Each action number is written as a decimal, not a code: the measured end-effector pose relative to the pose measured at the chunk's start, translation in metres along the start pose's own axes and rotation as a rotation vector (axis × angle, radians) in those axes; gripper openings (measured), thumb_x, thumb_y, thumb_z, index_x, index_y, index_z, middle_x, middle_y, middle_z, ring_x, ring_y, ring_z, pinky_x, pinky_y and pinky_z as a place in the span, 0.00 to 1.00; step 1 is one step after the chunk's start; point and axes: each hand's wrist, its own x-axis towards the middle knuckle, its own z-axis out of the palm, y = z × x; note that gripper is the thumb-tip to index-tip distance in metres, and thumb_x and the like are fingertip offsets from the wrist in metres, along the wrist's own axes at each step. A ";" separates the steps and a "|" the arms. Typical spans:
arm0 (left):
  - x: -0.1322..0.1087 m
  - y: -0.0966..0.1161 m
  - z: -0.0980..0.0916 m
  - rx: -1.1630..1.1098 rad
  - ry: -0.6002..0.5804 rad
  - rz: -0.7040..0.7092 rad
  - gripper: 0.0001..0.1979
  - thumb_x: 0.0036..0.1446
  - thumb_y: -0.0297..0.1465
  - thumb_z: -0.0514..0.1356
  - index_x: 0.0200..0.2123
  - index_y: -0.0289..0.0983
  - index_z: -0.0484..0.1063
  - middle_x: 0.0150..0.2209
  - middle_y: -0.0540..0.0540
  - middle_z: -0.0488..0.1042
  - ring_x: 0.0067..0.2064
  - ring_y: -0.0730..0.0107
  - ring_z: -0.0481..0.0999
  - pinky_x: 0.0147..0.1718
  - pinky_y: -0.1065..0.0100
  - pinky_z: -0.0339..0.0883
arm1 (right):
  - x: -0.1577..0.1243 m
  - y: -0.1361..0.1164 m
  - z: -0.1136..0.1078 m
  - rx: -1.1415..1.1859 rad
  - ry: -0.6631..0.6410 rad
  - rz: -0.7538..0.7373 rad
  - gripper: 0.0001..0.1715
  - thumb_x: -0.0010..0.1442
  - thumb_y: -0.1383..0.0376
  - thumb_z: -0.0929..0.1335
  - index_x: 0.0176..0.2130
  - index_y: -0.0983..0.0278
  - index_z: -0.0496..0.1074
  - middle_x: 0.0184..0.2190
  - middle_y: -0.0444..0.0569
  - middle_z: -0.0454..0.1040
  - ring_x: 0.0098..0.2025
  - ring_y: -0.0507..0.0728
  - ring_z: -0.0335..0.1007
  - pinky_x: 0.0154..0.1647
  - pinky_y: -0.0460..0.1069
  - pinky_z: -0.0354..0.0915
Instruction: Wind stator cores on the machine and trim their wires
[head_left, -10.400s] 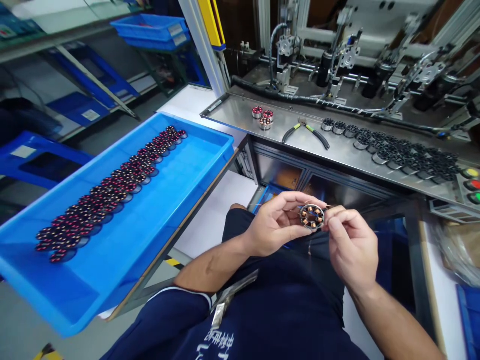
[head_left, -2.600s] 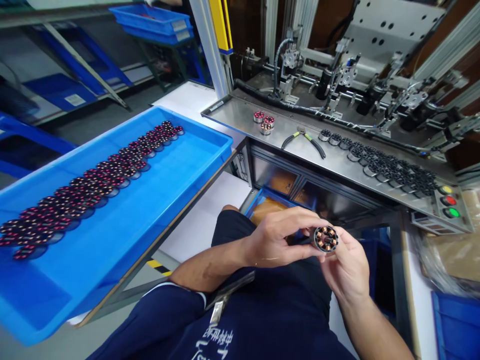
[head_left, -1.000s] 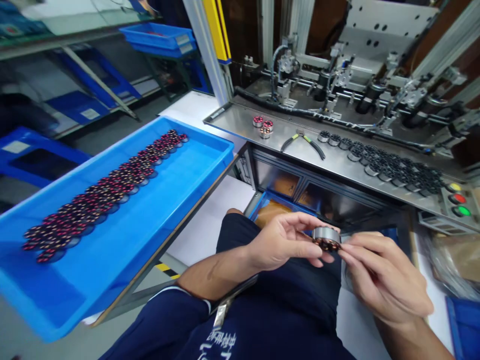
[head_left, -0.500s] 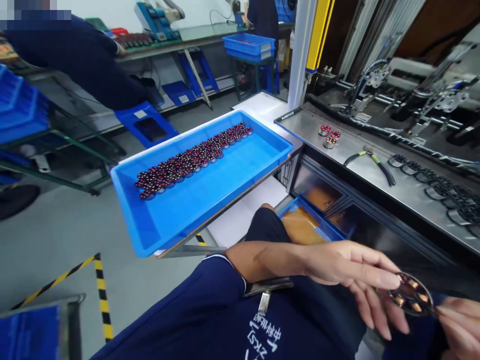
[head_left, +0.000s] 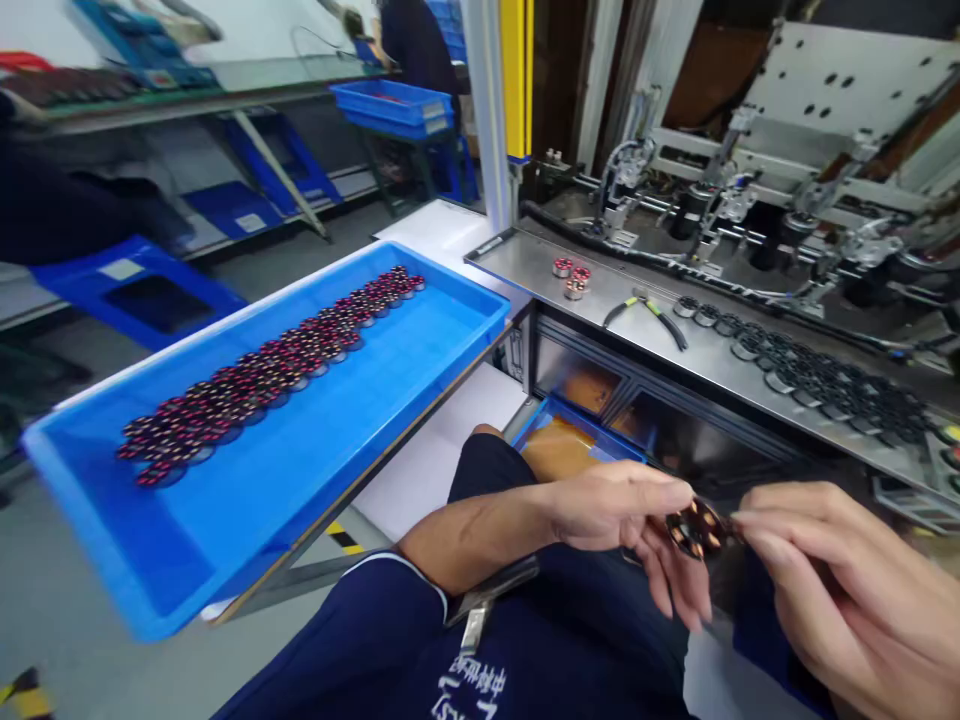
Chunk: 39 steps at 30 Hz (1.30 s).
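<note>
My left hand [head_left: 626, 515] grips a small round motor stator [head_left: 696, 528] with copper windings, the thumb on its upper edge and the fingers curled beneath. At the stator's right edge, my right hand [head_left: 847, 570] has thumb and forefinger pinched together; whatever is between them is too small to make out. A long blue tray [head_left: 390, 430] on a stand to the left bears rows of wound stators [head_left: 262, 380] with red and copper faces. Pliers [head_left: 645, 312] with dark handles lie spread on the metal worktop [head_left: 547, 265], near several red-topped stators [head_left: 574, 275].
Many dark stators [head_left: 832, 375] line the worktop's right part, before a machine with several winding heads [head_left: 720, 205]. A yellow-faced post [head_left: 516, 80] rises at the worktop's left end. Below sits a blue bin [head_left: 544, 415]. Co-workers [head_left: 416, 45] are at a bench behind.
My view has turned to the right, showing more of the machine and the dark stators. My left hand still holds the stator, and more of my right hand is visible.
</note>
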 end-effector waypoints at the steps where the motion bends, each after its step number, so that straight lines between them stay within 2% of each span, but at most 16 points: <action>1: 0.000 -0.001 0.002 0.002 0.052 0.086 0.29 0.56 0.54 0.63 0.44 0.32 0.73 0.32 0.40 0.80 0.32 0.58 0.83 0.31 0.63 0.76 | 0.003 -0.003 0.000 -0.019 -0.007 -0.025 0.04 0.64 0.68 0.70 0.38 0.62 0.77 0.33 0.45 0.78 0.33 0.48 0.76 0.34 0.41 0.70; 4: -0.001 -0.001 0.014 0.027 0.283 0.390 0.21 0.56 0.36 0.70 0.51 0.38 0.70 0.42 0.43 0.79 0.39 0.64 0.84 0.38 0.66 0.77 | 0.007 -0.008 0.002 -0.013 0.085 -0.005 0.08 0.62 0.76 0.69 0.38 0.65 0.74 0.32 0.45 0.76 0.33 0.47 0.73 0.35 0.41 0.69; 6: -0.001 0.002 0.020 0.040 0.350 0.545 0.21 0.51 0.27 0.72 0.47 0.42 0.72 0.48 0.46 0.78 0.49 0.63 0.82 0.47 0.64 0.76 | 0.009 -0.008 0.005 0.034 0.147 0.047 0.09 0.61 0.78 0.69 0.36 0.65 0.73 0.30 0.44 0.75 0.32 0.46 0.71 0.33 0.42 0.68; 8: 0.000 0.006 0.021 0.026 0.369 0.617 0.24 0.46 0.27 0.75 0.45 0.43 0.72 0.50 0.48 0.77 0.55 0.61 0.78 0.53 0.62 0.73 | 0.010 -0.006 0.006 0.110 0.145 0.067 0.09 0.62 0.78 0.69 0.34 0.65 0.73 0.28 0.44 0.74 0.31 0.47 0.71 0.33 0.43 0.68; 10: 0.002 0.009 0.017 0.001 0.340 0.527 0.24 0.49 0.37 0.74 0.47 0.42 0.73 0.48 0.45 0.79 0.54 0.60 0.79 0.51 0.62 0.73 | 0.011 -0.004 0.006 0.195 0.117 0.047 0.09 0.62 0.78 0.69 0.34 0.66 0.73 0.28 0.46 0.74 0.32 0.49 0.72 0.32 0.44 0.69; 12: 0.004 0.011 0.010 -0.010 0.200 0.267 0.27 0.55 0.52 0.66 0.46 0.35 0.75 0.43 0.39 0.81 0.46 0.57 0.82 0.44 0.62 0.76 | 0.011 -0.002 0.006 0.252 0.095 0.013 0.08 0.61 0.78 0.69 0.35 0.66 0.74 0.29 0.47 0.75 0.32 0.49 0.72 0.32 0.45 0.70; 14: 0.005 0.010 0.004 0.003 0.033 0.024 0.34 0.58 0.59 0.57 0.43 0.30 0.75 0.36 0.36 0.81 0.37 0.56 0.84 0.35 0.62 0.77 | 0.011 0.000 0.005 0.271 0.089 -0.018 0.09 0.61 0.79 0.69 0.36 0.67 0.74 0.30 0.47 0.75 0.32 0.50 0.72 0.31 0.45 0.69; 15: 0.005 0.010 0.003 0.014 -0.006 -0.025 0.34 0.59 0.58 0.56 0.42 0.30 0.75 0.34 0.36 0.81 0.35 0.56 0.84 0.33 0.62 0.77 | 0.010 0.001 0.004 0.268 0.093 -0.029 0.09 0.60 0.79 0.69 0.37 0.67 0.74 0.30 0.47 0.75 0.33 0.50 0.72 0.31 0.45 0.69; 17: 0.004 0.008 0.003 0.040 0.047 0.031 0.29 0.61 0.53 0.59 0.46 0.31 0.73 0.34 0.38 0.81 0.34 0.58 0.84 0.30 0.65 0.77 | 0.009 0.002 0.005 0.241 0.110 -0.028 0.09 0.60 0.79 0.70 0.37 0.67 0.74 0.30 0.47 0.75 0.33 0.50 0.72 0.31 0.45 0.69; 20: 0.002 0.006 0.009 0.075 0.225 0.241 0.22 0.60 0.41 0.65 0.53 0.37 0.69 0.38 0.43 0.80 0.33 0.65 0.84 0.29 0.70 0.76 | 0.008 0.002 0.007 0.179 0.149 0.035 0.09 0.60 0.78 0.70 0.35 0.66 0.74 0.29 0.46 0.75 0.32 0.48 0.71 0.32 0.44 0.68; 23: 0.002 0.003 0.013 0.185 0.362 0.450 0.24 0.54 0.30 0.71 0.52 0.42 0.67 0.47 0.46 0.77 0.38 0.68 0.83 0.33 0.71 0.77 | 0.007 0.002 0.010 0.152 0.190 0.094 0.08 0.61 0.77 0.70 0.33 0.65 0.74 0.28 0.45 0.75 0.31 0.48 0.71 0.31 0.44 0.67; 26: 0.003 0.001 0.013 0.325 0.443 0.606 0.27 0.48 0.26 0.74 0.48 0.43 0.68 0.49 0.48 0.74 0.43 0.70 0.80 0.39 0.70 0.77 | 0.007 0.002 0.013 0.151 0.219 0.119 0.09 0.61 0.76 0.70 0.32 0.64 0.74 0.28 0.43 0.75 0.30 0.48 0.71 0.30 0.44 0.67; 31: 0.005 -0.001 0.011 0.433 0.520 0.653 0.27 0.42 0.30 0.77 0.46 0.38 0.73 0.42 0.46 0.77 0.48 0.64 0.80 0.47 0.67 0.75 | 0.008 0.003 0.018 0.166 0.253 0.107 0.09 0.60 0.76 0.70 0.32 0.63 0.74 0.27 0.43 0.75 0.29 0.49 0.72 0.28 0.45 0.67; 35: 0.005 0.000 0.009 0.413 0.480 0.607 0.16 0.48 0.27 0.74 0.41 0.37 0.77 0.44 0.45 0.77 0.46 0.68 0.80 0.46 0.68 0.76 | 0.006 0.003 0.023 0.130 0.289 0.068 0.09 0.59 0.77 0.71 0.34 0.63 0.75 0.28 0.43 0.75 0.30 0.50 0.72 0.29 0.46 0.66; 37: 0.004 0.000 0.007 0.399 0.473 0.607 0.15 0.49 0.25 0.73 0.41 0.37 0.78 0.45 0.45 0.76 0.45 0.70 0.80 0.45 0.69 0.76 | 0.004 0.002 0.026 0.107 0.336 0.086 0.09 0.58 0.77 0.72 0.34 0.63 0.75 0.28 0.43 0.75 0.30 0.50 0.72 0.29 0.46 0.66; 39: 0.004 0.000 0.004 0.396 0.497 0.657 0.16 0.47 0.22 0.73 0.40 0.38 0.78 0.48 0.46 0.76 0.46 0.71 0.80 0.46 0.70 0.76 | 0.000 -0.002 0.030 0.136 0.393 0.166 0.08 0.59 0.76 0.72 0.32 0.63 0.75 0.28 0.43 0.75 0.30 0.50 0.71 0.30 0.47 0.65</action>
